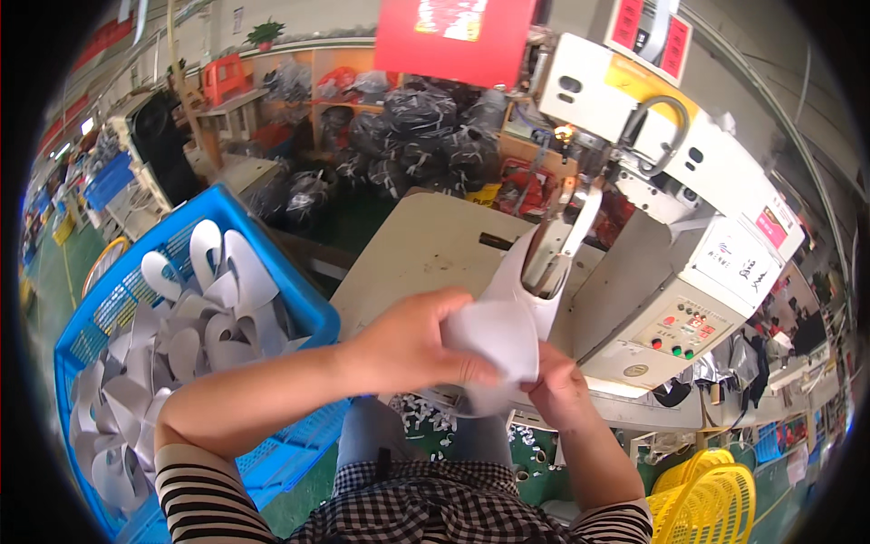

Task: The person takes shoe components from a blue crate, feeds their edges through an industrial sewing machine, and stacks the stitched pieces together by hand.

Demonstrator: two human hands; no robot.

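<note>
In front of me, between both hands, is a pale, curved, flexible piece (494,334) that looks like a shoe upper; its lower part is blurred. My left hand (412,340) is closed on its left side, thumb below and fingers behind. At its lower right edge, my right hand (557,390) pinches it with bent fingers. Just beyond, a white looped part (541,313) surrounds the metal working head (553,249) of a machine. Whether this loop belongs to the held piece, I cannot tell. Many similar pale pieces (186,335) fill the blue plastic basket (322,317) at my left.
A beige worktable (408,245) lies ahead. The large white machine (671,263), with coloured buttons, stands at the right. Yellow baskets (711,499) sit at lower right. White scraps (430,417) litter the green floor. Black bags (421,118) are piled at the back.
</note>
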